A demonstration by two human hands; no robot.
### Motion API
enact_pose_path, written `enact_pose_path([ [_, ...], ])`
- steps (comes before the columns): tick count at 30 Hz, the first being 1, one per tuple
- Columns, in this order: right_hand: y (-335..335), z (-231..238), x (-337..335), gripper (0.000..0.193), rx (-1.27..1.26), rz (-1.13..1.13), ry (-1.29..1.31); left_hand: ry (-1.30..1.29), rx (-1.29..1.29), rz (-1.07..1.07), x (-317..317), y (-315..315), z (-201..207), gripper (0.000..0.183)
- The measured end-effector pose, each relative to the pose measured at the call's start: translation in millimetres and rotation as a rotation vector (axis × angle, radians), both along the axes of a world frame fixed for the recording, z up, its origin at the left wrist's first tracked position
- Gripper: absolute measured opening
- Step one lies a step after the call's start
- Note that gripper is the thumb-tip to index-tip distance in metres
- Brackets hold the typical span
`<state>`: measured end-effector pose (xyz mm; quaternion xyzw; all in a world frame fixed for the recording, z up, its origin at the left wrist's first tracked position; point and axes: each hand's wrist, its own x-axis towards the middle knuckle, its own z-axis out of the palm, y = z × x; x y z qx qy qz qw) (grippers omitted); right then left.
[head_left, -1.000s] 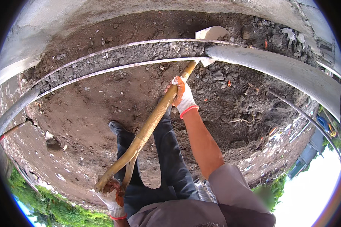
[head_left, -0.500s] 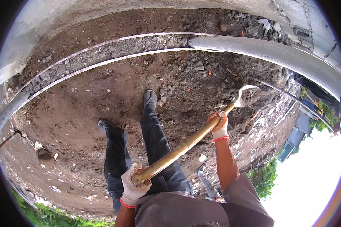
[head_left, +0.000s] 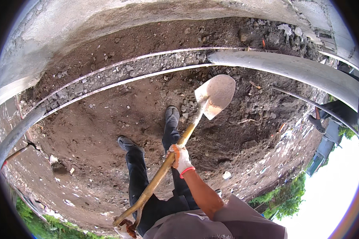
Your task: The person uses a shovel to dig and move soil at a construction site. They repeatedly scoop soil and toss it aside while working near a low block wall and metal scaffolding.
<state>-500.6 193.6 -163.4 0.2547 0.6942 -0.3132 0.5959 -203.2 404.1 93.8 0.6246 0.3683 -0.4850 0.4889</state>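
Both my gloved hands grip a shovel (head_left: 160,177) with a wooden shaft and a forked wooden handle. My right hand (head_left: 181,157) is wrapped round the shaft, below the metal socket. Down by my legs, my left hand (head_left: 125,230) closes on the handle's end, partly cut off by the picture's edge. The pale metal blade (head_left: 217,95) is raised in front of my feet, with a brownish stain near its edge. No heap of soil shows on it. Loose dark soil (head_left: 223,147) lies beneath and to the right.
A thick grey pipe (head_left: 275,63) crosses ahead; rubble (head_left: 127,71) lies between two pale rails along its middle. Beyond stands a concrete wall (head_left: 107,24). A thin rod (head_left: 307,102) slants at right, near another person's shoe (head_left: 317,124). A long-handled tool (head_left: 18,154) lies far left.
The shovel's blade has swung left and up out of the soil at right, and its face now shows. My right hand has moved left, my left hand down toward the lower edge.
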Motion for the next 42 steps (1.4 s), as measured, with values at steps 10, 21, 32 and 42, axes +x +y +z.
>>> enact_pose_path([
  [10, -197.5, -64.3, -49.9, 0.014, -0.432, 0.125, -0.053, -0.155, -0.219, -0.2, -117.7, -94.0, -142.1, 0.02],
  [21, -241.6, -112.0, -80.1, 0.018, -0.371, 0.055, -0.146, -0.176, -0.049, -0.329, -135.5, -205.8, -221.0, 0.017],
  [32, -214.3, -142.8, -60.5, 0.019, -0.145, 0.143, -0.124, -0.271, 0.14, -0.227, -138.5, -158.1, -255.5, 0.005],
  [42, -192.8, -91.0, -6.9, 0.017, -0.007, 0.03, -0.124, -0.511, 0.211, -0.431, -86.4, -183.2, -158.9, 0.011],
])
